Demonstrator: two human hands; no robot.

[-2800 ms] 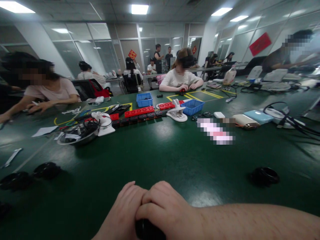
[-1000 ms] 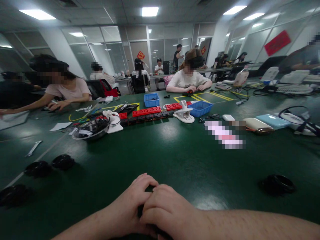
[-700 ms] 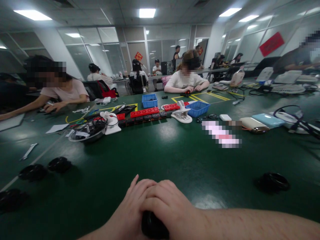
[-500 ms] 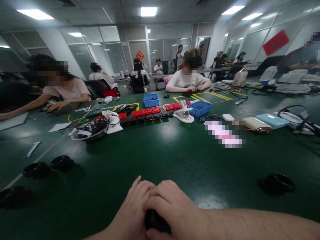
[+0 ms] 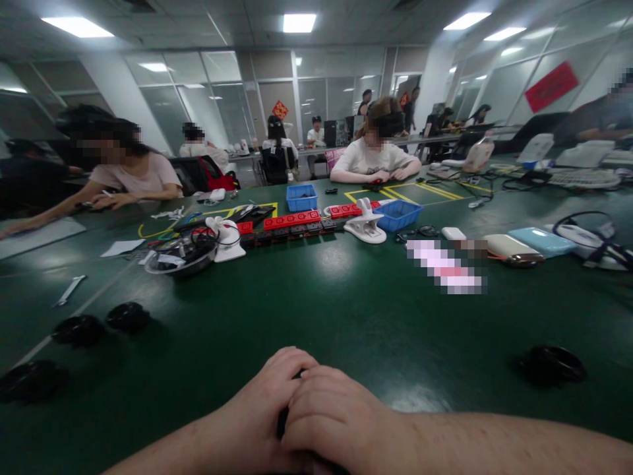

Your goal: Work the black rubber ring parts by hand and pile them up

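One black part (image 5: 282,422) is held between the person's two hands, at the near side of the green surface (image 5: 277,310); from where I stand only slivers of it show, and whether it touches the surface cannot be told. Grip: the left hand (image 5: 264,399) and the right hand (image 5: 336,409) are both closed on the part, the right fingers meeting the left hand. To the right, well apart, lies a black ring-shaped piece (image 5: 554,364). To the left lie three dark pieces (image 5: 79,330), two of them close together, with a wrench (image 5: 70,290) beyond. Further out: a bowl (image 5: 158,267) of mixed items, red sockets (image 5: 291,220) in a row, and two blue bins (image 5: 398,214). Opposite, a co-worker in a white top (image 5: 363,161) sits with both forearms on the surface.
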